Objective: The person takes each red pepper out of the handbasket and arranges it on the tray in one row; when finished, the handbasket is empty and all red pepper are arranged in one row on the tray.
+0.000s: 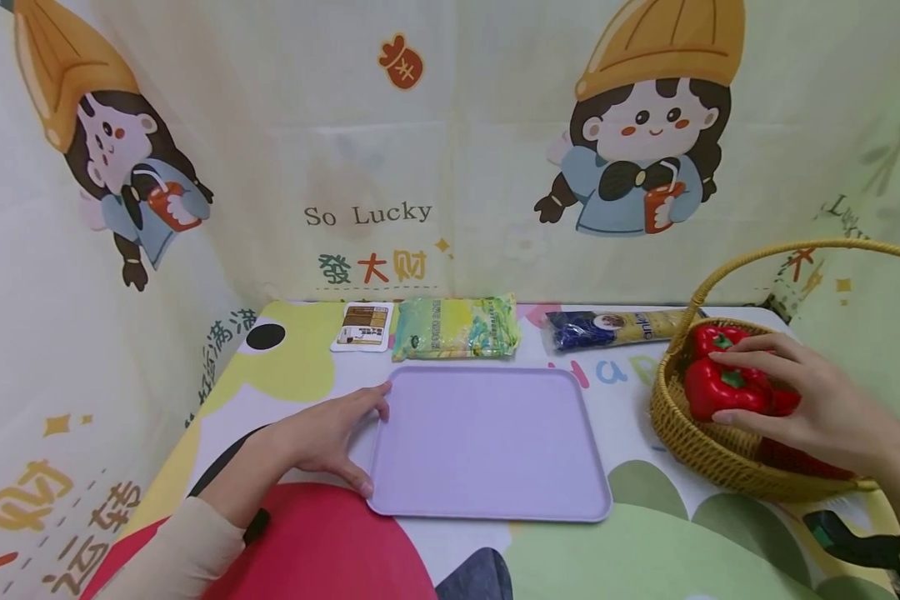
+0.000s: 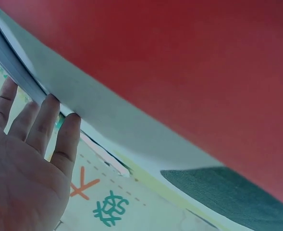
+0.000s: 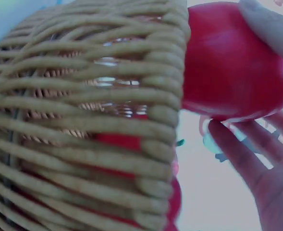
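My left hand [image 1: 318, 435] rests along the left edge of a pale purple tray [image 1: 487, 442], thumb at the near corner and fingertips at the far one. Its fingers look loosely straight in the left wrist view, touching the tray rim [image 2: 16, 65]. Over at the right, my right hand [image 1: 817, 400] grips a red bell pepper [image 1: 720, 393] between thumb and fingers, at the top of a wicker basket [image 1: 678, 421]. A second red pepper [image 1: 708, 337] lies behind it. More red things lower in the basket are partly hidden by the hand and weave.
Behind the tray lie a small printed packet [image 1: 363, 327], a green-yellow soft pack [image 1: 456, 327] and a long blue-and-gold package [image 1: 615, 327]. The basket's tall handle [image 1: 787, 247] arches over its contents. A printed cloth [image 1: 495, 167] hangs behind the table.
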A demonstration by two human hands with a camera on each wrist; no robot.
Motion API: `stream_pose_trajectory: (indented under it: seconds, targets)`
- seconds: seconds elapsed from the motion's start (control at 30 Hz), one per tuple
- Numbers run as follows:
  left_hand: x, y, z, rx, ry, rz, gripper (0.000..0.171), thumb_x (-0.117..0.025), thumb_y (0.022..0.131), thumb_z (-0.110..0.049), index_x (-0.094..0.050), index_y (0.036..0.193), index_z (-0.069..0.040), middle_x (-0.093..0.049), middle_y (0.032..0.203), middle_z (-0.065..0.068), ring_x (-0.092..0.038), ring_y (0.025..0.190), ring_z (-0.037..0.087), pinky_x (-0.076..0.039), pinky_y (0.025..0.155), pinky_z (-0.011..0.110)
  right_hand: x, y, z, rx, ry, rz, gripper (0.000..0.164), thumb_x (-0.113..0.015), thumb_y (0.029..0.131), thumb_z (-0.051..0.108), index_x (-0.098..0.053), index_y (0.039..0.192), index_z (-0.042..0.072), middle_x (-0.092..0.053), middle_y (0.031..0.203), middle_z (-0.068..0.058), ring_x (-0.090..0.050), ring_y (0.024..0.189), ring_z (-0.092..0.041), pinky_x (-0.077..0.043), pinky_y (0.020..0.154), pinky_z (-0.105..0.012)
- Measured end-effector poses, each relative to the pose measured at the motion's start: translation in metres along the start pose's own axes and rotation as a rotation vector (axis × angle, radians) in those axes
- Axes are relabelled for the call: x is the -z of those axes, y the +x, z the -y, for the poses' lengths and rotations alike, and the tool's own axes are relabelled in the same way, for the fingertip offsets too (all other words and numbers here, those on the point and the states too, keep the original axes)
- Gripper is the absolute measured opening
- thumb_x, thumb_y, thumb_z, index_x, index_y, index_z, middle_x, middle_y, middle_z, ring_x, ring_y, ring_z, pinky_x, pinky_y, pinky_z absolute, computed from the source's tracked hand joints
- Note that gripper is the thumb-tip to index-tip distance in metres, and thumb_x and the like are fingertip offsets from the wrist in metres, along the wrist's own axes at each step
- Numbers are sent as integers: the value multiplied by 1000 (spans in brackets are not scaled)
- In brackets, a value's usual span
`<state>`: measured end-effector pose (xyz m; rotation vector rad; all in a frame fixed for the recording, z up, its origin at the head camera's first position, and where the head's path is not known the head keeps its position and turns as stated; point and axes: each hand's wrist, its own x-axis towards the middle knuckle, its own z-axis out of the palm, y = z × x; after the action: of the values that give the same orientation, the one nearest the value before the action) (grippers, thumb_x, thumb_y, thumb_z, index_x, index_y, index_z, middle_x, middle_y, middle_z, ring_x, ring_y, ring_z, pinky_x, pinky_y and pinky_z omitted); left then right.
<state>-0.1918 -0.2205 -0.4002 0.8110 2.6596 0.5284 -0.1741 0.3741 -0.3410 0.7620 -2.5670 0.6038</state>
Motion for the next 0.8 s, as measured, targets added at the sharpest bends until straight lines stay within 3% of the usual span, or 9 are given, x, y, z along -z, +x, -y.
stream_pose_trajectory:
  seconds: [0.17, 0.6, 0.8]
  targets:
    - [1, 3, -3, 21, 11, 9, 95, -89, 57, -73, -49, 128, -24, -25, 169, 8, -37, 146, 28, -43, 111, 52, 3, 6, 6, 19, 45, -32, 79, -99, 54, -4, -71, 125, 13, -53, 127, 9, -44, 116, 4, -47, 68, -4]
    - [-1, 10, -5, 72, 42, 15, 108, -91, 53, -73, -48, 138, -22, -28, 168, 7, -42, 141, 26, -42, 112, 51, 8, 19, 25, 28, 43, -42, 88, -100, 52, -1, -67, 132, 16, -54, 131, 10, -45, 118, 3, -48, 69, -5]
    - [0, 7, -4, 87, 85, 18, 104, -89, 52, -76, -50, 134, -25, -28, 169, 5, -45, 137, 23, -45, 104, 54, 6, 29, 42, 51, 45, -14, 86, -101, 53, 4, -68, 130, 20, -56, 132, 6, -44, 121, 1, -50, 69, -7]
